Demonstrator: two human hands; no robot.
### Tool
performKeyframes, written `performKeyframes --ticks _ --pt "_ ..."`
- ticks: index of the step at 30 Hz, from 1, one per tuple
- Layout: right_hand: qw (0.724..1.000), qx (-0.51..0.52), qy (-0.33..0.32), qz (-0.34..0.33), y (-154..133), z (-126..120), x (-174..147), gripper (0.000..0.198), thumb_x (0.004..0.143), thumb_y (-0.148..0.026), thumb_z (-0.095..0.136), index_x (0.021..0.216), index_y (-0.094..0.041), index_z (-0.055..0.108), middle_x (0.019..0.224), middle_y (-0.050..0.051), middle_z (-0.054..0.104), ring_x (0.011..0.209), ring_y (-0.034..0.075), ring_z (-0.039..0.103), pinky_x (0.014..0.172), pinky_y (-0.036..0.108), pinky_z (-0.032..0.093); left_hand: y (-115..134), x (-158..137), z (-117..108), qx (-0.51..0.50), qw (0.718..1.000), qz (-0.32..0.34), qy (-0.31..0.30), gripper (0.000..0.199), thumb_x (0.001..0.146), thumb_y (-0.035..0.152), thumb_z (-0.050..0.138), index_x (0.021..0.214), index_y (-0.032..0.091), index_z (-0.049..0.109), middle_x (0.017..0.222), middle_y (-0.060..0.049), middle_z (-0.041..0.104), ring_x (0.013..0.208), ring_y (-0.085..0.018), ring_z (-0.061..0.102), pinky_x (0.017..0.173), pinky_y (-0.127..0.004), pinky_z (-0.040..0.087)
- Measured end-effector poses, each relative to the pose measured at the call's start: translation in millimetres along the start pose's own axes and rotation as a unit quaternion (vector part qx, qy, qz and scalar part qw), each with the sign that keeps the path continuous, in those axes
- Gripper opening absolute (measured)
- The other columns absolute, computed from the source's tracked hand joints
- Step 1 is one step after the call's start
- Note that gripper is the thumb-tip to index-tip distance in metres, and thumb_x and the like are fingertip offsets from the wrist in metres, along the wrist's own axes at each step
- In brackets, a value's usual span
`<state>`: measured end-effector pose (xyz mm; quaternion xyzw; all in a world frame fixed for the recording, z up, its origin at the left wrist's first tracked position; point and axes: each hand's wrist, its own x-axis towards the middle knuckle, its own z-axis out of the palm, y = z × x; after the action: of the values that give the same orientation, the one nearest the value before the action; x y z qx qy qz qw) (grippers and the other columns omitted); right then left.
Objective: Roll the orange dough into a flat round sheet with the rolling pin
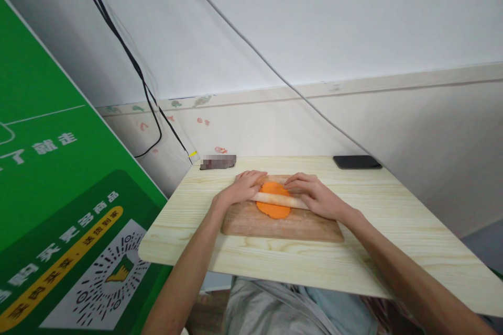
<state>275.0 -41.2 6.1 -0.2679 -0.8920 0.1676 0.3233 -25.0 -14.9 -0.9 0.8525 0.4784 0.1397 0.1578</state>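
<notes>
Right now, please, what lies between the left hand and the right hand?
The head view shows the rolling pin across the dough, on the board, between the left hand and the right hand.

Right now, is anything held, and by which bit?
The rolling pin, at both ends, under left hand and right hand; gripped or pressed, I can't tell.

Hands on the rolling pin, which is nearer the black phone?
The right hand, at the right end of the pin; the left hand is at the other end, across the dough, farther from the phone.
</notes>
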Motion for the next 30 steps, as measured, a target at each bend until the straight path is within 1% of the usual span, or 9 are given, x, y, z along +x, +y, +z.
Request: performKeyframes --ticks 3,5,8,12,16,19,23,27,30 --pt "1.000 -0.018 -0.014 0.004 -4 -1 -1 0.054 0.084 -0.007 0.048 0.125 -0.026 0.077 0.129 0.010 0.073 0.123 0.027 0.067 0.110 0.051 0.053 2 -4 -1 0.006 1.000 -0.005 -0.005 0.065 0.095 0.020 0.051 0.160 0.028 0.048 0.165 -0.006 0.053 0.154 -0.023 0.046 0.131 -0.044 0.031" --pt "0.999 -0.038 -0.008 0.014 -4 1 -2 0.050 0.087 -0.009 0.049 0.126 -0.026 0.077 0.128 0.010 0.073 0.122 0.028 0.067 0.109 0.051 0.054 2 -5 1 0.012 1.000 -0.006 -0.004 0.065 0.096 0.021 0.050 0.160 0.027 0.048 0.165 -0.006 0.053 0.154 -0.023 0.046 0.131 -0.044 0.030" --pt "0.997 -0.070 0.013 0.036 -4 5 -2 0.039 0.093 -0.015 0.051 0.120 -0.025 0.077 0.118 0.011 0.074 0.112 0.028 0.070 0.102 0.049 0.056 0 -3 5 0.014 1.000 -0.015 0.014 0.063 0.098 0.021 0.048 0.160 0.023 0.047 0.164 -0.008 0.055 0.152 -0.024 0.048 0.130 -0.043 0.033" --pt "0.991 -0.099 0.055 0.069 1 8 1 0.032 0.099 -0.019 0.048 0.111 -0.023 0.077 0.108 0.011 0.075 0.102 0.027 0.071 0.094 0.043 0.058 -3 3 10 0.016 0.998 -0.034 0.044 0.057 0.100 0.021 0.044 0.156 0.017 0.053 0.157 -0.013 0.061 0.145 -0.026 0.055 0.126 -0.042 0.039" --pt "0.981 -0.124 0.103 0.107 7 9 3 0.030 0.100 -0.020 0.048 0.108 -0.024 0.077 0.103 0.009 0.075 0.099 0.027 0.072 0.092 0.041 0.057 -5 8 13 0.015 0.996 -0.046 0.080 0.054 0.097 0.015 0.044 0.148 0.013 0.061 0.148 -0.013 0.068 0.137 -0.026 0.060 0.123 -0.040 0.042" --pt "0.977 -0.130 0.116 0.125 12 11 5 0.030 0.100 -0.021 0.048 0.107 -0.024 0.077 0.104 0.009 0.077 0.099 0.027 0.073 0.091 0.041 0.057 -6 11 15 0.005 0.991 -0.067 0.113 0.054 0.094 0.010 0.045 0.144 0.013 0.064 0.142 -0.012 0.071 0.134 -0.024 0.062 0.122 -0.037 0.043" --pt "0.966 -0.158 0.145 0.143 21 13 7 0.030 0.101 -0.024 0.048 0.109 -0.023 0.077 0.108 0.010 0.079 0.100 0.028 0.073 0.091 0.043 0.057 -7 12 16 0.000 0.986 -0.093 0.141 0.053 0.092 0.008 0.047 0.141 0.014 0.067 0.140 -0.013 0.072 0.131 -0.025 0.063 0.120 -0.038 0.045" --pt "0.954 -0.184 0.177 0.156 28 14 10 0.030 0.102 -0.025 0.049 0.110 -0.023 0.078 0.106 0.011 0.079 0.097 0.029 0.073 0.089 0.043 0.056 -8 14 16 -0.002 0.982 -0.119 0.143 0.055 0.089 0.007 0.046 0.139 0.013 0.068 0.139 -0.014 0.072 0.131 -0.026 0.063 0.119 -0.039 0.045" --pt "0.961 -0.176 0.157 0.146 28 14 12 0.030 0.102 -0.025 0.049 0.111 -0.022 0.078 0.105 0.011 0.078 0.098 0.029 0.072 0.090 0.043 0.056 -7 14 15 0.004 0.985 -0.124 0.119 0.058 0.089 0.007 0.045 0.143 0.013 0.065 0.142 -0.013 0.071 0.135 -0.026 0.060 0.121 -0.040 0.044"
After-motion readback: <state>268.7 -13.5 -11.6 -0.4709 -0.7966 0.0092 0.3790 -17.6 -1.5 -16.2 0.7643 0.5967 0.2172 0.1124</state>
